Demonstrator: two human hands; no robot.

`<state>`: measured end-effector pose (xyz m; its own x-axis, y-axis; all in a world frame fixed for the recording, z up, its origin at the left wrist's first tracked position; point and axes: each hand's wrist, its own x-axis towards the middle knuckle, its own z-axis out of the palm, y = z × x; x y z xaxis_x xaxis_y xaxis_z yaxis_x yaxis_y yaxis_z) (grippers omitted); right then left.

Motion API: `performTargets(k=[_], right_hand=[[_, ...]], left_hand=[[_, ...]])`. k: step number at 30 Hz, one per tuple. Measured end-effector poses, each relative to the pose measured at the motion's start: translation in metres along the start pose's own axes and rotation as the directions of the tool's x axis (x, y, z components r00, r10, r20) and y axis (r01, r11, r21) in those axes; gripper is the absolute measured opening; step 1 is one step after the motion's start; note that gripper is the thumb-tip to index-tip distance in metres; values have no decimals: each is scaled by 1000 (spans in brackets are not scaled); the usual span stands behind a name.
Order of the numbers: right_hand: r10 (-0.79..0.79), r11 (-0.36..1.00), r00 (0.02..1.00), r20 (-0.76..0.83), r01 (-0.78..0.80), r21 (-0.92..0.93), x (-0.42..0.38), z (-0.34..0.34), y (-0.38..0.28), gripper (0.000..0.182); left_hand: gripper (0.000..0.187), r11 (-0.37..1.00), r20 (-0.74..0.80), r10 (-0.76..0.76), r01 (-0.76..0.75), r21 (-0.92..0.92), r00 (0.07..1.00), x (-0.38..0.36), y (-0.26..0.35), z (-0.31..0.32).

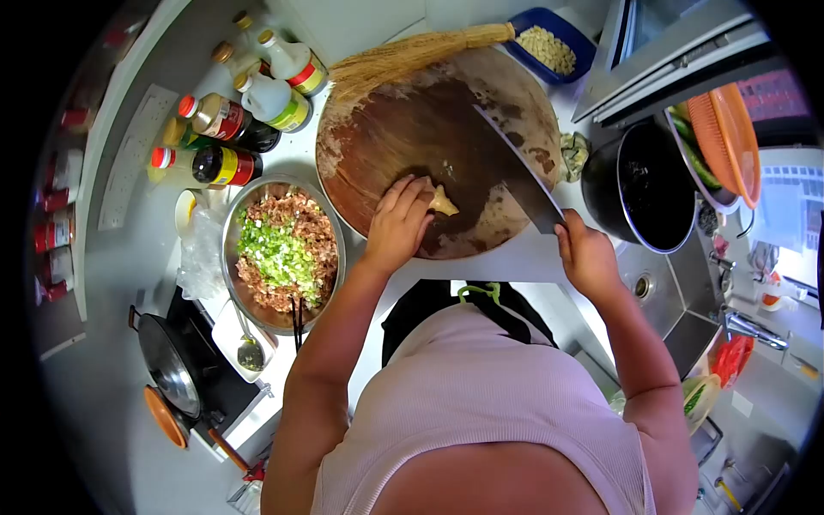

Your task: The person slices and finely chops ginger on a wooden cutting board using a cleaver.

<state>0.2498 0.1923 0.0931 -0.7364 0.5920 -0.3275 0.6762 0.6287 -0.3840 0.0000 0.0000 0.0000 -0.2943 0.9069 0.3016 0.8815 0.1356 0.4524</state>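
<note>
My left hand (397,225) lies on the round wooden chopping board (369,146), its fingers close together and pressed against a pale yellow piece of ginger (444,202). Part of the ginger is hidden beneath the fingertips. In my right hand (590,259) is the handle of a large cleaver (519,167). Its dark blade slants over the right side of the board, apart from the ginger. Left of the board, a metal bowl (338,279) holds minced meat (322,232) and chopped green onion (279,249), with dark chopsticks (297,322) at its rim.
A straw brush (403,58) rests along the board's far edge, near a blue container (582,62) of pale beans or nuts. Several sauce bottles (227,120) stand back left. A black pot (618,184) and a sink (657,283) are at right; a lidded wok (167,365) sits lower left.
</note>
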Motion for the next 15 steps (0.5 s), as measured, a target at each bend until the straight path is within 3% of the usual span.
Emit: performTargets(k=[2,3,8,15], right_hand=[[-102,995,994,-23,102,2,-10,6,-34,24],[-145,989,988,-47,143,-47,7,1,4,24],[-344,926,939,24,343,-155,1,4,2,23],[-466,838,883,59,461,-290,-3,-11,1,22]], left_hand=[[33,992,-19,32,-29,122,999,-15,-5,-24],[32,989,-70,78,-68,134,995,17,7,17],[29,978,-44,148,-140,153,988,23,22,18],[28,993,-74,48,-40,110,996,19,19,26]])
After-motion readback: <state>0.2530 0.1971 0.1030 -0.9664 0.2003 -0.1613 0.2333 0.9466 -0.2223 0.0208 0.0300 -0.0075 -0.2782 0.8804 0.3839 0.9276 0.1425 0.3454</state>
